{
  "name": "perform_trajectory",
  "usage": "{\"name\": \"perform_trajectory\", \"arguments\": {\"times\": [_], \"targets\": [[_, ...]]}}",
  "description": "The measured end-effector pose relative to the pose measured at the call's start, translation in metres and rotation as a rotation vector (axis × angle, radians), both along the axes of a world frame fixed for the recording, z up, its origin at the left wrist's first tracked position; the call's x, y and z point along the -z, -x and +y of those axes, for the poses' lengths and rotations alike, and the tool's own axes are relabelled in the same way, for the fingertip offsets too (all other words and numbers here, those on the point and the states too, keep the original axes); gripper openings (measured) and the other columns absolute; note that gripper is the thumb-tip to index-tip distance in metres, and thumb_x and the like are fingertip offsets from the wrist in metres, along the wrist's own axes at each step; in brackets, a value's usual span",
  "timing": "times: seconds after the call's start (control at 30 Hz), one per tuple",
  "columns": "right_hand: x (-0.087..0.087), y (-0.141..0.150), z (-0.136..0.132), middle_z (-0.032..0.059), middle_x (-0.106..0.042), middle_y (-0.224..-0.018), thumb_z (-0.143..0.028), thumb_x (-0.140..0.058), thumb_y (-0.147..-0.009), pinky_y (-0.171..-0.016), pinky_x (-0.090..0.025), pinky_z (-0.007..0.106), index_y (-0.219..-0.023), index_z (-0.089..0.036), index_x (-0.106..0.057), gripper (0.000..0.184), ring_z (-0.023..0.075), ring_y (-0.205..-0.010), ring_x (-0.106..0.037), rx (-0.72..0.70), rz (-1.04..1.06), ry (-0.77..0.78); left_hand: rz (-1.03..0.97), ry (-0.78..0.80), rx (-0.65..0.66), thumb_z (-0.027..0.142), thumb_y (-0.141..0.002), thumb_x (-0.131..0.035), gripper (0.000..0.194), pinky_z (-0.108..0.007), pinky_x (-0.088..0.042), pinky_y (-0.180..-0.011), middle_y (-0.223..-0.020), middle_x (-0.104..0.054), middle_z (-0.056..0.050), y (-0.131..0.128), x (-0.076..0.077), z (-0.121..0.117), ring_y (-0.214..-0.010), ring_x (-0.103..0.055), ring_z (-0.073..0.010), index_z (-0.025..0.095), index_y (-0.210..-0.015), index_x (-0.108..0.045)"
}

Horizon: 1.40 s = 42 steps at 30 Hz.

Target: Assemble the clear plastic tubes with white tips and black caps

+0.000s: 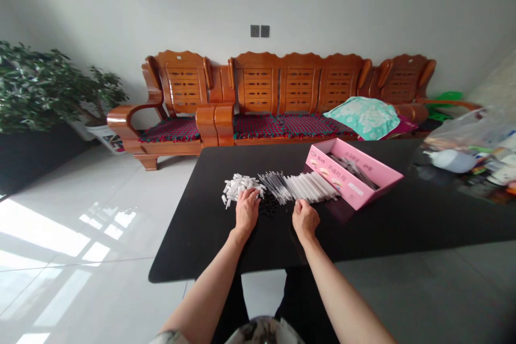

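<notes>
My left hand (247, 210) is at the border between a heap of short white plastic pieces (234, 188) and a pile of small black pieces (268, 205). Its fingers are loosely bent and slightly apart, with nothing visible in them. My right hand (305, 219) is closed, thumb against the fingers, just in front of a row of white tubes (312, 187). Whatever it may pinch is hidden. Between the heap and the tubes lies a bundle of thin dark rods with pale ends (274, 185), possibly pen refills.
A pink open box (373, 185) with dark slim items stands right of the tubes on the black table (209, 236). Plastic bags and mixed items (475, 145) crowd the table's right end. Behind are a wooden sofa (298, 86) and a green pillow (365, 117); potted plants (52, 86) stand left.
</notes>
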State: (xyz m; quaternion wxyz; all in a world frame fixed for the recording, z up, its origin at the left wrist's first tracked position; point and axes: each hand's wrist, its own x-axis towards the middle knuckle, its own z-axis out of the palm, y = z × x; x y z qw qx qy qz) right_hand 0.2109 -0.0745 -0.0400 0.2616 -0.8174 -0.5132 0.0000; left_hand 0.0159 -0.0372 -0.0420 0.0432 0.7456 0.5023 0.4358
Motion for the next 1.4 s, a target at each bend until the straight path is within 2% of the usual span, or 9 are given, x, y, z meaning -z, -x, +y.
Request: {"name": "perform_trajectory", "arguments": {"times": [0.17,0.4,0.6,0.77,0.93,1.07,1.13,1.27,1.4], "targets": [[-0.003,-0.001,-0.001,0.007,-0.069,-0.073,-0.023,-0.054,-0.097,-0.059,-0.022,0.028,-0.097,-0.016,-0.074,0.021,0.0142,-0.062,-0.055,-0.043,0.009,-0.006,0.119,-0.043,0.026,0.013,-0.092,-0.052,0.038,-0.048,-0.044,-0.108,-0.131,-0.062,-0.012,-0.004,0.003,-0.004,-0.123,-0.055,-0.0279,0.019,-0.127,-0.063],[-0.005,0.001,-0.003,0.0082,-0.07,-0.076,-0.021,-0.05,-0.097,-0.061,-0.027,0.027,-0.095,-0.015,-0.071,0.022,0.0154,-0.067,-0.06,-0.072,0.01,-0.007,0.204,-0.037,0.112,0.021,-0.094,-0.05,0.036,-0.05,-0.043,-0.109,-0.131,-0.062,-0.013,-0.008,0.0,-0.005,-0.126,-0.053,-0.0298,0.018,-0.128,-0.062],[-0.001,-0.002,-0.002,0.0049,-0.071,-0.078,-0.029,-0.048,-0.098,-0.063,-0.033,0.026,-0.09,-0.019,-0.067,0.023,0.0151,-0.07,-0.062,-0.038,-0.012,0.005,0.178,-0.108,0.216,0.031,-0.094,-0.054,0.037,-0.053,-0.04,-0.11,-0.129,-0.063,-0.015,-0.009,0.01,0.0,-0.124,-0.056,-0.0321,0.018,-0.128,-0.062],[0.006,-0.004,0.002,0.0039,-0.072,-0.078,-0.03,-0.045,-0.098,-0.063,-0.036,0.026,-0.091,-0.019,-0.064,0.023,0.0165,-0.072,-0.064,-0.028,-0.015,-0.03,0.125,-0.062,0.237,0.037,-0.092,-0.059,0.045,-0.056,-0.037,-0.112,-0.134,-0.061,-0.016,-0.009,0.014,0.003,-0.127,-0.055,-0.0352,0.018,-0.133,-0.06],[0.008,-0.004,0.004,0.003,-0.072,-0.078,-0.032,-0.045,-0.099,-0.062,-0.038,0.025,-0.092,-0.019,-0.062,0.022,0.0167,-0.072,-0.065,-0.016,0.009,-0.034,0.133,-0.014,0.305,0.039,-0.089,-0.061,0.051,-0.058,-0.033,-0.115,-0.14,-0.059,-0.011,-0.009,0.01,0.0,-0.129,-0.054,-0.0359,0.022,-0.137,-0.059],[0.006,-0.002,0.002,0.0033,-0.071,-0.077,-0.032,-0.043,-0.099,-0.064,-0.04,0.025,-0.09,-0.019,-0.062,0.025,0.0168,-0.072,-0.065,-0.047,-0.005,-0.018,0.119,0.057,0.292,0.04,-0.089,-0.058,0.055,-0.059,-0.034,-0.116,-0.15,-0.05,0.009,-0.008,0.002,-0.008,-0.132,-0.052,-0.0326,0.044,-0.143,-0.048],[0.006,-0.001,0.002,0.0041,-0.071,-0.078,-0.032,-0.044,-0.099,-0.065,-0.041,0.026,-0.09,-0.019,-0.063,0.025,0.0174,-0.073,-0.065,-0.07,-0.018,-0.005,0.099,0.075,0.282,0.041,-0.089,-0.058,0.056,-0.06,-0.033,-0.116,-0.151,-0.048,0.013,-0.008,0.001,-0.009,-0.132,-0.052,-0.0325,0.049,-0.143,-0.045],[0.009,-0.001,0.002,0.0048,-0.071,-0.079,-0.032,-0.046,-0.098,-0.066,-0.041,0.027,-0.089,-0.019,-0.063,0.023,0.0176,-0.072,-0.065,-0.124,-0.046,-0.004,0.066,0.057,0.281,0.039,-0.088,-0.061,0.054,-0.063,-0.032,-0.115,-0.147,-0.054,-0.002,-0.009,0.004,-0.005,-0.13,-0.052,-0.036,0.035,-0.141,-0.053],[0.008,0.001,0.0,0.0026,-0.069,-0.073,-0.027,-0.048,-0.096,-0.066,-0.038,0.026,-0.086,-0.019,-0.064,0.02,0.0157,-0.068,-0.062,-0.143,-0.088,-0.062,0.059,0.026,0.273,0.035,-0.09,-0.059,0.046,-0.059,-0.032,-0.115,-0.138,-0.059,-0.014,-0.01,0.006,0.001,-0.128,-0.054,-0.0349,0.021,-0.135,-0.059]]}}
